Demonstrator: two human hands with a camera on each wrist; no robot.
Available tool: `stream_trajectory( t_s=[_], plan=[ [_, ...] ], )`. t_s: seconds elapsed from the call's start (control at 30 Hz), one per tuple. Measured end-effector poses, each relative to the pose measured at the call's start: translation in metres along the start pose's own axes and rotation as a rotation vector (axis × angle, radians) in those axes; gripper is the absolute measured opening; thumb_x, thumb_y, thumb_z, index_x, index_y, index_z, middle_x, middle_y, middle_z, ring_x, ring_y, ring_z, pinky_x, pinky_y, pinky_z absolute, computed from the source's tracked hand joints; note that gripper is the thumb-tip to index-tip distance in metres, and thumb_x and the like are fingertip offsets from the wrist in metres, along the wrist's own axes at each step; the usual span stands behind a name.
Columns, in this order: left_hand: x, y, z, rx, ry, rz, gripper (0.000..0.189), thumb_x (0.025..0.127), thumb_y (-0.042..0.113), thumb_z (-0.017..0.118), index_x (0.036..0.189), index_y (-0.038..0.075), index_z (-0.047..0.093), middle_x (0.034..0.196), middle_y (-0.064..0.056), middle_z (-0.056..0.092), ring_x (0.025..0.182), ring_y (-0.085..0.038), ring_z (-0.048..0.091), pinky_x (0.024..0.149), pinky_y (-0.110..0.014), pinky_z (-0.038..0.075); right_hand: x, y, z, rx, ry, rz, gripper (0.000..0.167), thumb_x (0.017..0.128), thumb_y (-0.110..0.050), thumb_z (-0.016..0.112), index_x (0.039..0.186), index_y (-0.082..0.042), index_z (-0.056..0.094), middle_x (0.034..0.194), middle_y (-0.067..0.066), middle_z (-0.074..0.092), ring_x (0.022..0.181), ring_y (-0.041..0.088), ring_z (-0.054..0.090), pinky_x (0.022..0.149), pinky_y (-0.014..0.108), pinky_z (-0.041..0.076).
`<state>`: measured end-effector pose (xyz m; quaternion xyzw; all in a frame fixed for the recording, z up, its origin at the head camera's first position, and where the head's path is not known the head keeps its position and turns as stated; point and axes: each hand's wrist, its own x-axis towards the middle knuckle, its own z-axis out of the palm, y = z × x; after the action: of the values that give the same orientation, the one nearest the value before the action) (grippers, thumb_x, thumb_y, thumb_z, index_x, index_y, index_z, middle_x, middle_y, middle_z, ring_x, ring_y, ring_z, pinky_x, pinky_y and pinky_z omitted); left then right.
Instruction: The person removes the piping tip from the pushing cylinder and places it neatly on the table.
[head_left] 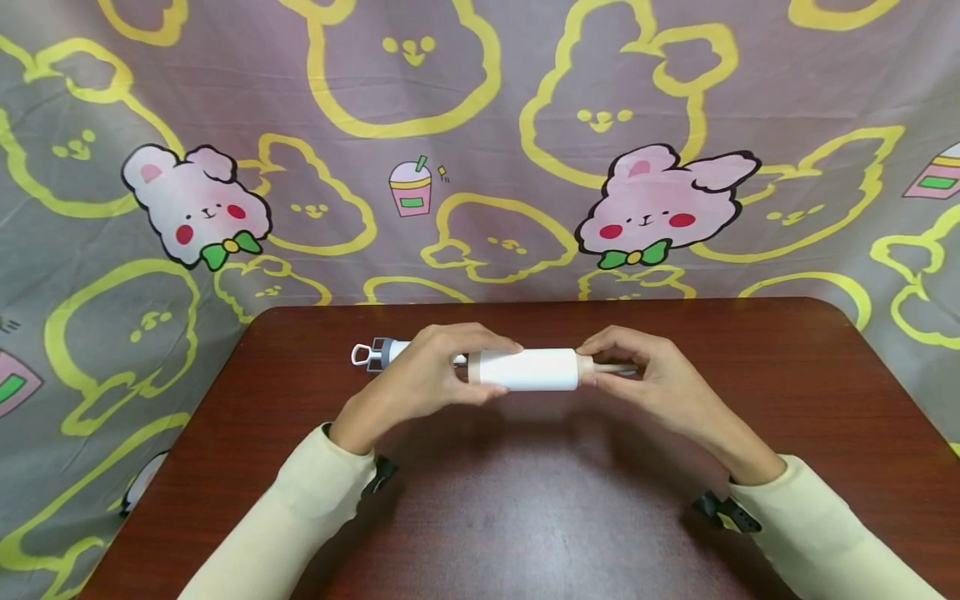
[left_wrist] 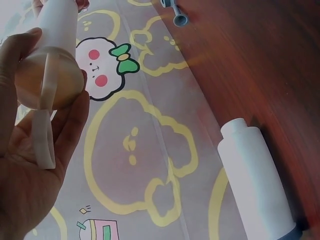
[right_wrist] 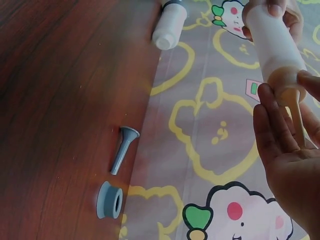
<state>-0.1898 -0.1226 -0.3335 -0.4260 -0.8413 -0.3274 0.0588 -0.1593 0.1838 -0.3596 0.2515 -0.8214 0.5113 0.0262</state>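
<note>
A white tube with beige ends (head_left: pixel 529 369) is held level above the table between both hands. My left hand (head_left: pixel 431 367) grips its left end between thumb and fingers. From that end a beige loop handle (left_wrist: pixel 44 137) sticks out, as the left wrist view shows. My right hand (head_left: pixel 652 371) pinches the beige cap (right_wrist: pixel 286 79) at the other end. A slim beige nozzle (right_wrist: pixel 296 117) runs from this cap over the right palm.
Behind the left hand lies a second white tube (left_wrist: pixel 257 180) with a blue-grey collar (head_left: pixel 385 353) and white loop handle (head_left: pixel 361 355). A grey funnel-shaped nozzle (right_wrist: pixel 124 150) and a grey ring (right_wrist: pixel 110 201) sit on the brown table (head_left: pixel 510 517). A patterned cloth (head_left: pixel 495 167) hangs behind.
</note>
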Motion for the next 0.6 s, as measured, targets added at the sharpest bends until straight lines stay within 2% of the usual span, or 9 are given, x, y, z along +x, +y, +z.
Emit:
stream_trajectory(
  t_s=[0.4,0.6],
  plan=[
    [-0.0026,0.0012,0.0014,-0.013,0.01,-0.02,0.043,0.081,0.018,0.091,0.122,0.017,0.078,0.117,0.006,0.078,0.101,-0.007,0.07,0.084,-0.031,0.058,0.0001,0.003,-0.001,-0.017,-0.019,0.038,0.027,0.091,-0.01,0.082,0.115,-0.013,0.071,0.108,0.004,0.075,0.094,0.011,0.074,0.076,0.025,0.059],
    [-0.0034,0.0031,0.0013,-0.012,0.018,-0.014,0.044,0.081,0.018,0.091,0.122,0.016,0.078,0.117,0.005,0.078,0.1,-0.008,0.07,0.084,-0.031,0.058,-0.0005,0.0038,-0.0023,0.003,-0.05,0.058,0.027,0.093,-0.013,0.08,0.118,-0.014,0.071,0.113,0.004,0.074,0.101,0.011,0.074,0.082,0.025,0.06]
  ],
)
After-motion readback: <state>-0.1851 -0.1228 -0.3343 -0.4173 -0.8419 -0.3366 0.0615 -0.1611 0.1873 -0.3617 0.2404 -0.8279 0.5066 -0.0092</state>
